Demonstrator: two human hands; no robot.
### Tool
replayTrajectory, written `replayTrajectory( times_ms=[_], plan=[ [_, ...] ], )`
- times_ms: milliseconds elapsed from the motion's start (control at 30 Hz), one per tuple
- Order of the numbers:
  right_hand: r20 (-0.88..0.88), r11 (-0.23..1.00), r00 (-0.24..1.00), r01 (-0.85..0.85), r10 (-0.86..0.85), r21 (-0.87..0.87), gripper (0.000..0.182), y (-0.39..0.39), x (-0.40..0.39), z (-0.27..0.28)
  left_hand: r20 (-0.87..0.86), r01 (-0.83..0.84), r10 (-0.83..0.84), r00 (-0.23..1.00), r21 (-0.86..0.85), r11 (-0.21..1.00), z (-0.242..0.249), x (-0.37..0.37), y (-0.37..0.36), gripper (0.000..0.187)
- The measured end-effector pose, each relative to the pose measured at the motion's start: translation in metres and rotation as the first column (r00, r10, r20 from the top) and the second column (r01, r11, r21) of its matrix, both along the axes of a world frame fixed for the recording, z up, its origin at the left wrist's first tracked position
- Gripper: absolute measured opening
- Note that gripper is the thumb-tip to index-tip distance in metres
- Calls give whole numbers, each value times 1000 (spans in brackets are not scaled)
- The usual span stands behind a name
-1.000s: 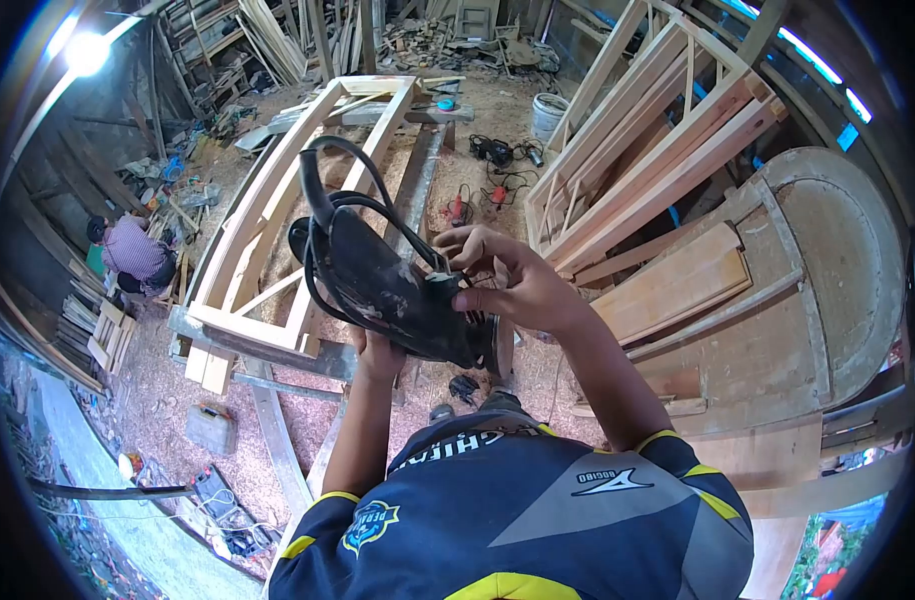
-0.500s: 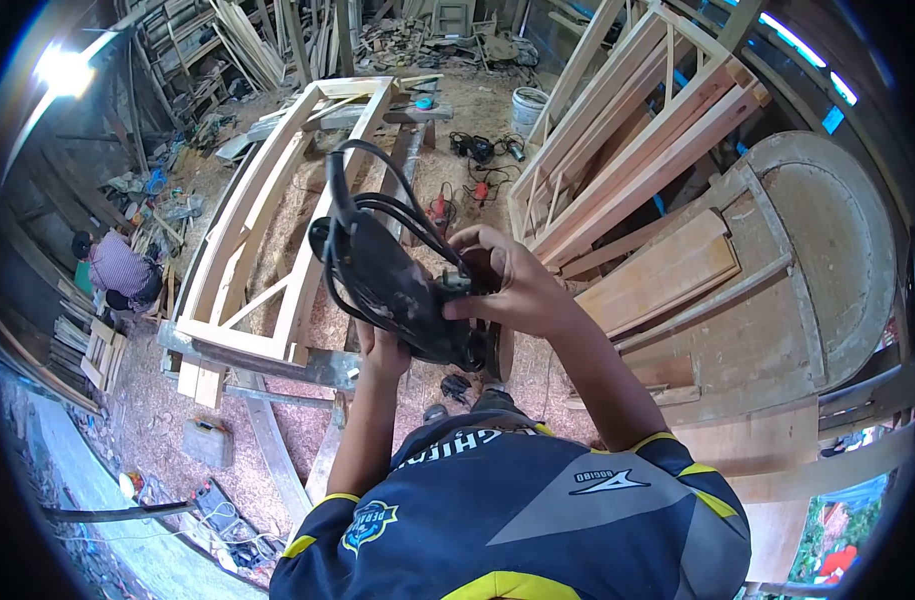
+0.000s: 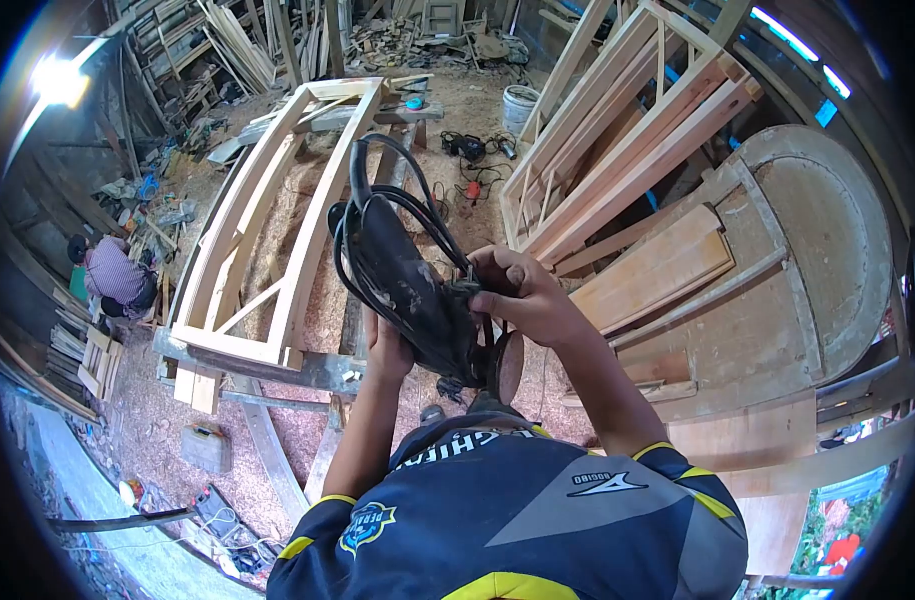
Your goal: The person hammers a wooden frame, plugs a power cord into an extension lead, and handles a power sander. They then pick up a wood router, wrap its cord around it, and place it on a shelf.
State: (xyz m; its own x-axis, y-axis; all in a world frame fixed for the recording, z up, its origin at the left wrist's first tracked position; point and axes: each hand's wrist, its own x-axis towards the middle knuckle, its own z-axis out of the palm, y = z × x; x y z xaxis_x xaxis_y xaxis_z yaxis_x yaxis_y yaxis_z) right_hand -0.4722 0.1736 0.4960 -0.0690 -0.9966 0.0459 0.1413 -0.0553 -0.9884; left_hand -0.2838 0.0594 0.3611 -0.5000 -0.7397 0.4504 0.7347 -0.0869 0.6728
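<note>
In front of my chest is a black, dusty power tool (image 3: 412, 285) that looks like an angle grinder, with a round disc (image 3: 510, 368) at its lower end. Its black power cord (image 3: 429, 212) is looped along the body and arches over the top. My left hand (image 3: 389, 345) is closed round the tool's body from the left, most of its fingers hidden behind. On the other side, the thumb and fingers of my right hand (image 3: 517, 292) pinch the bunched cord against the tool.
A pale wooden frame (image 3: 317, 230) lies on trestles ahead to the left. More frames (image 3: 637, 150) lean at the right, beside a large rounded panel (image 3: 817, 230). Power tools (image 3: 464, 147) and a white bucket (image 3: 520, 108) stand on the shaving-covered floor. A person (image 3: 119, 272) crouches far left.
The tool has turned slightly and shifted a little right, so its disc shows more. My right hand has moved slightly down and right, still gripping the cord.
</note>
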Motion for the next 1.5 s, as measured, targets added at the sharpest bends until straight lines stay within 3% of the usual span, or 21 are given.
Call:
replayTrajectory(
  times_ms=[67,133,267,333,367,467,533,767,833,967,1167,1267,1400,1500],
  plan=[
    [37,998,998,-55,54,24,40,2,-3,-2,59,38,-32,998,-102,994,-2,1,-7,63],
    [-129,999,992,-16,9,-48,37,1,0,2,53,46,-43,998,-70,996,11,-2,1,62],
    [-58,996,995,77,-79,-35,38,3,10,8,60,9,-5,998,-74,997,16,-8,0,61],
    [-104,967,977,199,-184,157,40,5,16,18,52,37,-35,998,-40,999,0,-8,-7,60],
    [-103,967,977,202,-187,155,40,4,13,12,47,67,-66,997,-5,998,-9,-7,-10,60],
    [46,978,994,87,-97,188,40,-3,3,-8,94,42,-30,995,-129,991,8,-1,-3,62],
    [235,993,972,1,-28,114,39,-1,4,-12,106,73,-64,992,-81,994,9,0,0,63],
    [309,993,949,-89,63,71,36,5,-6,-32,163,124,-124,979,10,992,10,3,6,65],
    [498,982,856,-184,142,36,30,6,-9,-33,175,134,-135,975,20,991,11,5,6,65],
    [482,990,874,-106,52,87,24,11,-3,-32,179,147,-141,974,-19,989,14,3,6,64],
    [544,976,838,-153,43,158,19,10,-9,-29,125,136,-140,982,41,990,3,-4,6,65],
    [492,969,864,-17,-109,245,20,11,-3,-26,100,146,-144,984,-13,989,11,-4,9,65],
    [477,970,874,-27,-95,242,21,10,-8,-31,125,128,-128,984,5,992,-1,-5,10,66],
    [554,960,832,-124,-37,251,25,12,-12,-34,118,157,-158,980,17,987,-16,-9,3,71]
  ],
)
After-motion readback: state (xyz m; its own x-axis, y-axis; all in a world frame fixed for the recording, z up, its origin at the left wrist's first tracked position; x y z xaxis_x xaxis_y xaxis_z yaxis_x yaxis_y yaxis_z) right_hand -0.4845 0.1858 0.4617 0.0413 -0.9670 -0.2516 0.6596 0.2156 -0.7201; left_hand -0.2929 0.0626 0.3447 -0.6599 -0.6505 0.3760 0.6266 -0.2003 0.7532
